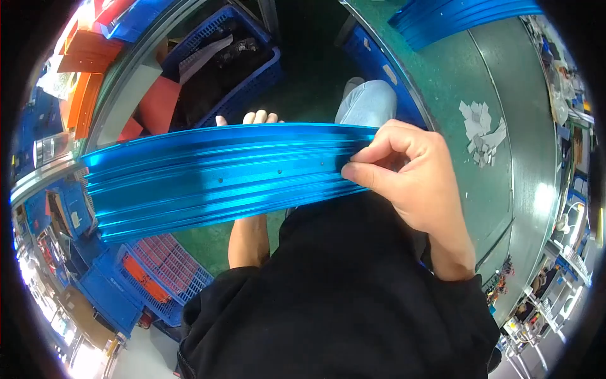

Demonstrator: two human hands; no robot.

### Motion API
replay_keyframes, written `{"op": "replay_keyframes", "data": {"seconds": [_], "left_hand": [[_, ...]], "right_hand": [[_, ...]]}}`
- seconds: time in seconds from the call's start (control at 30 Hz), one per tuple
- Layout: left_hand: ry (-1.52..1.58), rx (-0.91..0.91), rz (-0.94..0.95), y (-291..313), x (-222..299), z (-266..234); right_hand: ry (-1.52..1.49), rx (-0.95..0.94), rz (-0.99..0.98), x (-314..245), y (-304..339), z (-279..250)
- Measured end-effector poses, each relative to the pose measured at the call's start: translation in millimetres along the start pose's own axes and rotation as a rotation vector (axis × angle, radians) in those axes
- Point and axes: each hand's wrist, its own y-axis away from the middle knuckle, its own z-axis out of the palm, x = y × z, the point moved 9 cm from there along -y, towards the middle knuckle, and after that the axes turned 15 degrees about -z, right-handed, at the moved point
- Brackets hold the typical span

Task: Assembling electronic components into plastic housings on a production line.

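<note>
A long, shiny blue metal profile [151, 183] with lengthwise ridges lies across in front of my body. Along its middle runs a row of small dark holes. My left hand [259, 117] supports it from beneath, its fingertips showing over the far edge and its palm hidden by the metal. At the profile's right end, the thumb and forefinger of my right hand [416, 174] come together in a pinch against the ridged face. Whatever sits between those fingertips, if anything, is too small or hidden to make out.
Beyond the profile stands a blue plastic crate [274, 60] with dark contents. On the right, a green-topped workbench [454, 69] carries another blue profile [467, 16] and torn grey-white scraps [483, 129]. Orange parts [88, 104] sit at the upper left, a blue basket [196, 275] at the lower left.
</note>
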Motion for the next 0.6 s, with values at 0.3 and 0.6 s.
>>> {"op": "replay_keyframes", "data": {"seconds": [0.3,0.6], "left_hand": [[-0.041,0.139,0.145,7,23,-16],[0.016,-0.019,0.233,17,51,-24]], "right_hand": [[-0.064,0.079,-0.061,19,-9,27],[-0.158,0.381,-0.410,-15,-18,-17]]}}
